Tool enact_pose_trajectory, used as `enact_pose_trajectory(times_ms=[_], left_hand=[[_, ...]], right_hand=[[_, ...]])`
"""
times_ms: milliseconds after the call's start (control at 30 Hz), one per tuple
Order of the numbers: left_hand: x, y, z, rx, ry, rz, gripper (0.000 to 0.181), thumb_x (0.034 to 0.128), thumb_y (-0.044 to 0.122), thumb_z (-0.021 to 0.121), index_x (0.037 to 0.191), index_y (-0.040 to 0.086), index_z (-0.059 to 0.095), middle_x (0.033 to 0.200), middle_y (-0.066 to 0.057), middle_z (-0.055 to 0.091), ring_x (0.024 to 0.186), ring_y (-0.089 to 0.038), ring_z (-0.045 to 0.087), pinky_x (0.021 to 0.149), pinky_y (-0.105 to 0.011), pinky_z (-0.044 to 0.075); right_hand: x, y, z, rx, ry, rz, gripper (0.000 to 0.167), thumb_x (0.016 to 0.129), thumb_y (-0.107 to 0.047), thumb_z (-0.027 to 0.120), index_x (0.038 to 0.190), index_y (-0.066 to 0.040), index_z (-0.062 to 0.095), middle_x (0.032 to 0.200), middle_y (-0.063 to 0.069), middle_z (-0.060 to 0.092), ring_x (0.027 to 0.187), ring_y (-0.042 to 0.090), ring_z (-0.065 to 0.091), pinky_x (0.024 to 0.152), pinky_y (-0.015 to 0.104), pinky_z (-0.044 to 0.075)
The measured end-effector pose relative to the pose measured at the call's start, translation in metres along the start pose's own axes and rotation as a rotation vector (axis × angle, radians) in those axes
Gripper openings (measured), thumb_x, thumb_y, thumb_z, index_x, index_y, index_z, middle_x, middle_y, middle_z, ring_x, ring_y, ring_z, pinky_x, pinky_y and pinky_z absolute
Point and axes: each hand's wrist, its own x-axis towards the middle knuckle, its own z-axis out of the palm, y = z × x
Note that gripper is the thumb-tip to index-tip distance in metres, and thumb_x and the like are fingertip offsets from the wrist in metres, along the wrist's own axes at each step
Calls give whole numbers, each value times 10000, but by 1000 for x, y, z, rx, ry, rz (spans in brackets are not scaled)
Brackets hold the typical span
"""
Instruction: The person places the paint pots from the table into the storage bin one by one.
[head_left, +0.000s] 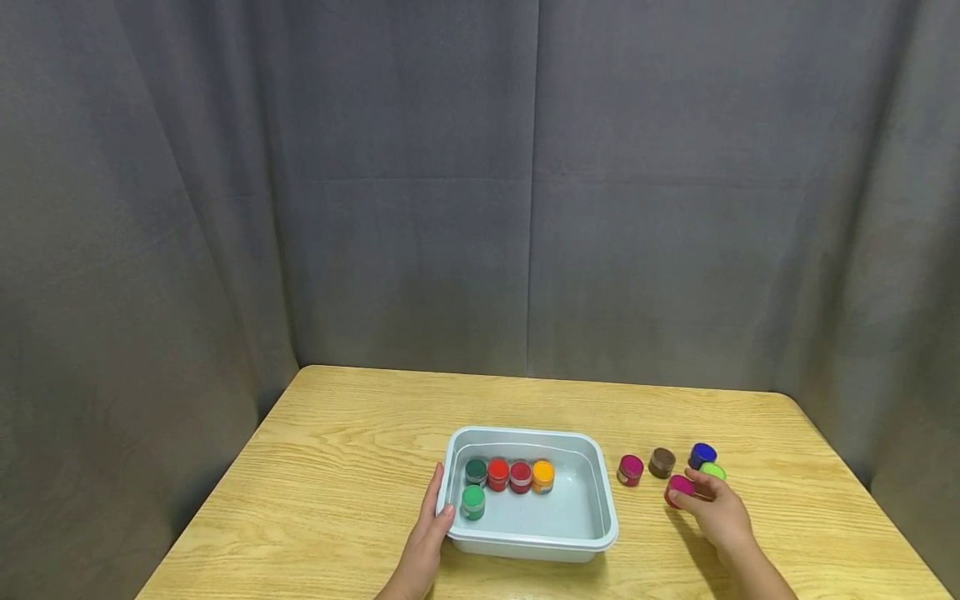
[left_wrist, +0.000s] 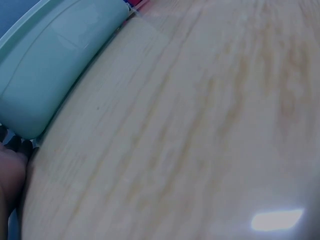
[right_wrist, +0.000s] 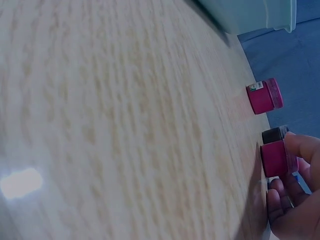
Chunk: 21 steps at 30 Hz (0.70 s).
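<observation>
My left hand (head_left: 426,542) grips the left side of a pale blue-green plastic tub (head_left: 540,546), thumb at the rim. Inside stand several small paint jars: a dark green jar (head_left: 476,472), a red jar (head_left: 498,474), a dark red jar (head_left: 521,477), an orange jar (head_left: 543,477) and a light green jar (head_left: 473,502). Right of the tub, my right hand (head_left: 723,514) pinches a magenta paint jar (right_wrist: 274,159) between thumb and fingers. In the left wrist view, only part of the left hand (left_wrist: 12,172) shows, beside the tub.
Around the right hand stand another magenta jar (head_left: 631,471), a brown jar (head_left: 662,463), a blue jar (head_left: 702,456) and a lime green jar (head_left: 713,472), partly hidden by fingers. Everything is on a wooden table (head_left: 337,467), with grey curtains (head_left: 420,250) behind and at the sides.
</observation>
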Motion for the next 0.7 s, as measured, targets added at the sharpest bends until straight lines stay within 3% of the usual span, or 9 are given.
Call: enact_pose_trajectory(times_ms=[333, 567, 700], left_hand=[[-1, 0, 0, 8, 0, -12, 603, 1061, 283, 327, 1590, 144, 74, 1653, -176, 39, 1501, -454, -13, 1143, -712, -2], [-1, -2, 0, 8, -4, -15, 605, 1060, 281, 333, 1591, 149, 74, 1653, -176, 41, 1501, -454, -9, 1141, -715, 1], [0, -1, 0, 20, 2, -22, 601, 1059, 286, 339, 1591, 173, 84, 1656, -163, 44, 1503, -449, 1, 1143, -714, 16]], right_hand=[[-2, 1, 1, -9, 2, 4, 704, 929, -311, 659, 1452, 62, 371, 1404, 318, 455, 1248, 452, 482, 938, 399, 505], [-3, 0, -3, 0, 3, 8, 715, 931, -330, 657, 1461, 50, 365, 1427, 322, 438, 1268, 456, 463, 993, 465, 474], [-4, -6, -7, -30, 4, -15, 736, 922, -375, 668, 1457, 43, 383, 1423, 309, 457, 1243, 422, 502, 849, 266, 529]])
